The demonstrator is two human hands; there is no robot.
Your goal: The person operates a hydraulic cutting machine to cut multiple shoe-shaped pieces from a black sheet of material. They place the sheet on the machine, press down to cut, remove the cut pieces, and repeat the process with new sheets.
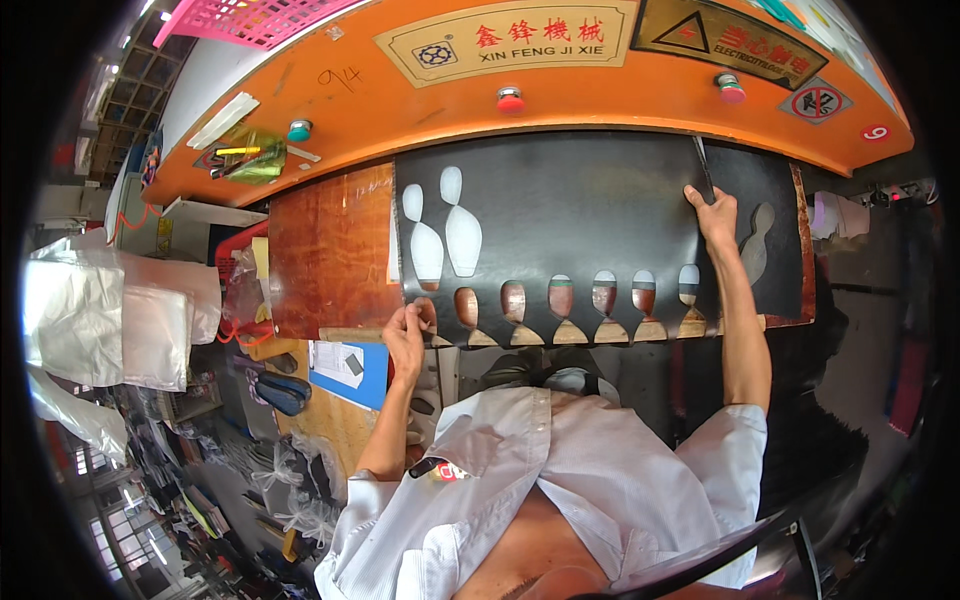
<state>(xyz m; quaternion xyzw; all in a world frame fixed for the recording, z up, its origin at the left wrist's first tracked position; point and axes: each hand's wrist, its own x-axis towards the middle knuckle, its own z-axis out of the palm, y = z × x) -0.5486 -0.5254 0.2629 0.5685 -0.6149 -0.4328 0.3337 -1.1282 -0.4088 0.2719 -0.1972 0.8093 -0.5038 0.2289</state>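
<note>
A large black flexible sheet [580, 210] lies across the work board. Sole-shaped holes run along its front edge, and two more pairs of such openings show white at its left end. My left hand [404, 338] is closed in a pinch at the sheet's front left corner. At the right end, my right hand [714, 214] grips the sheet's side edge, which curls upward above the fingers. Just right of that hand is a dark sole-shaped piece [758, 240], resting on another black surface.
A reddish-brown board [335, 245] extends under the sheet. Behind it stands an orange machine beam [560, 100] with a red button [509, 100] and a green button [299, 131]. To the left are a blue clipboard [370, 375], clear plastic sheets [130, 320] and a red crate [243, 240].
</note>
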